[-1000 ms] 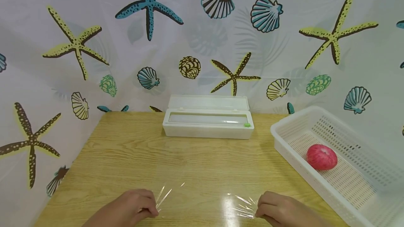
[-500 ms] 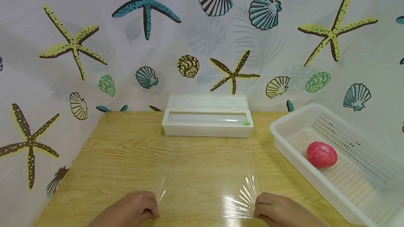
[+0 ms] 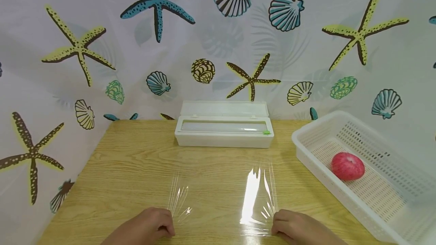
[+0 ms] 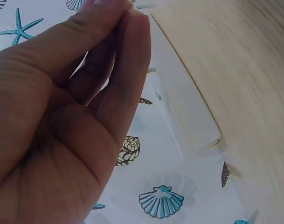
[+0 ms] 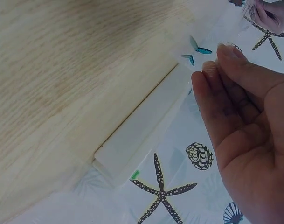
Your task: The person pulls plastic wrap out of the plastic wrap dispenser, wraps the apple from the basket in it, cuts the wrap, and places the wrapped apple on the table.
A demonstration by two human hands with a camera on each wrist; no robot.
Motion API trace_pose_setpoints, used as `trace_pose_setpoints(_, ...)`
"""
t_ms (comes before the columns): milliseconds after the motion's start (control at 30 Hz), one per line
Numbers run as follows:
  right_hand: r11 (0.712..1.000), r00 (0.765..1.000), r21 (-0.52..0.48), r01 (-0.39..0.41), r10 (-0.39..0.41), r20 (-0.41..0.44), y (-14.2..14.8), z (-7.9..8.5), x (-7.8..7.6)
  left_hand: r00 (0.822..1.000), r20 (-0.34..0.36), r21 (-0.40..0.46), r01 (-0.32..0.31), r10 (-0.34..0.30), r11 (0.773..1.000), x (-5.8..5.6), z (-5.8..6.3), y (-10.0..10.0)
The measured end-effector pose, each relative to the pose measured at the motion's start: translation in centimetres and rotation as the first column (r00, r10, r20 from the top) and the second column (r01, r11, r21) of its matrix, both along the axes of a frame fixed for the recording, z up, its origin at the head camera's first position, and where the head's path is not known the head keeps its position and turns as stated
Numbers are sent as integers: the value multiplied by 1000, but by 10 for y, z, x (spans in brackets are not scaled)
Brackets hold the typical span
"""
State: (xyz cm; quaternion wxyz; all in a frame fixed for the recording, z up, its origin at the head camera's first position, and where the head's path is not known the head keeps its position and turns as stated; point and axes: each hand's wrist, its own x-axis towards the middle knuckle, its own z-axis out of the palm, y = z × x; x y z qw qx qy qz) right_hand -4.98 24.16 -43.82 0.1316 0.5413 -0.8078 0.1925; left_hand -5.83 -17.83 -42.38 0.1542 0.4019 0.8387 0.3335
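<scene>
A clear sheet of plastic wrap (image 3: 251,196) lies stretched over the near part of the table, showing mainly as bright glints and creases. My left hand (image 3: 150,225) pinches its near left corner between thumb and fingers. At the near right corner my right hand (image 3: 295,225) pinches it likewise, with creases fanning out from the fingertips. In the wrist views the left hand (image 4: 81,93) and right hand (image 5: 244,112) have thumb and fingertips together; the film there is barely visible.
A white wrap dispenser box (image 3: 224,140) with raised lid and a green slider (image 3: 267,132) stands at the table's back. On the right, a white perforated basket (image 3: 327,184) holds a red apple-like fruit (image 3: 347,166). A shell-and-starfish patterned curtain (image 3: 211,41) hangs behind the wooden table (image 3: 136,162).
The creases by both hands have lengthened away from me, and the glare on the right of the film has grown into long bright streaks. Both hands keep their pinch, nearly in place.
</scene>
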Motion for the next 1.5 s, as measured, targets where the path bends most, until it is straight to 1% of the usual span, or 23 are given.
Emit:
trace_pose_setpoints(100, 1000, 1000, 9, 9, -9, 29, 0, -2, 0, 1000, 3, -12, 1, -1, 1000, -2, -4, 0)
trace_pose_setpoints(200, 1000, 999, 18, 8, -9, 40, 0, -4, -1, 1000, 9, -25, 0, 0, 1000, -4, -8, 1)
trace_pose_setpoints(233, 1000, 999, 22, 5, -6, 43, -1, -5, -2, 1000, -8, -24, 7, -8, 1000, -5, -9, 2)
trace_pose_setpoints(300, 1000, 999, 31, -1, 0, 54, -1, -7, -3, 1000, -8, -26, 7, -7, 1000, -6, -11, 3)
trace_pose_setpoints(333, 999, 998, 32, 0, -2, 62, -1, -8, -3, 1000, -22, -23, 11, -11, 1000, -6, -13, 3)
trace_pose_setpoints(433, 999, 994, 39, -3, -1, 105, -1, -11, -4, 999, -33, -10, 19, -19, 1000, -7, -17, 3)
trace_pose_setpoints(567, 998, 988, 57, -5, -4, 155, -1, -15, -5, 999, -24, -4, 24, -24, 1000, -7, -22, 3)
trace_pose_setpoints(700, 998, 987, 66, -4, -7, 158, 0, -18, -5, 999, -33, -3, 25, -26, 1000, -7, -24, 3)
trace_pose_setpoints(867, 998, 988, 56, 8, -17, 152, 0, -22, -5, 1000, -13, 5, 23, -23, 1000, -7, -25, 5)
trace_pose_setpoints(1100, 998, 989, 64, 19, -28, 142, 0, -27, -6, 999, -41, 7, 28, -28, 1000, -9, -31, 8)
trace_pose_setpoints(1167, 997, 989, 69, 21, -31, 142, 0, -28, -6, 1000, -21, 4, 22, -22, 1000, -10, -33, 8)
trace_pose_setpoints(1267, 997, 988, 74, 22, -33, 149, 0, -28, -7, 1000, -18, -8, 19, -19, 1000, -10, -36, 9)
trace_pose_setpoints(1433, 997, 987, 72, 21, -32, 157, -1, -30, -7, 999, 37, -37, -1, 3, 999, -12, -39, 11)
trace_pose_setpoints(1500, 997, 987, 79, 25, -38, 159, -2, -32, -6, 998, 66, -43, -19, 22, 999, -11, -40, 12)
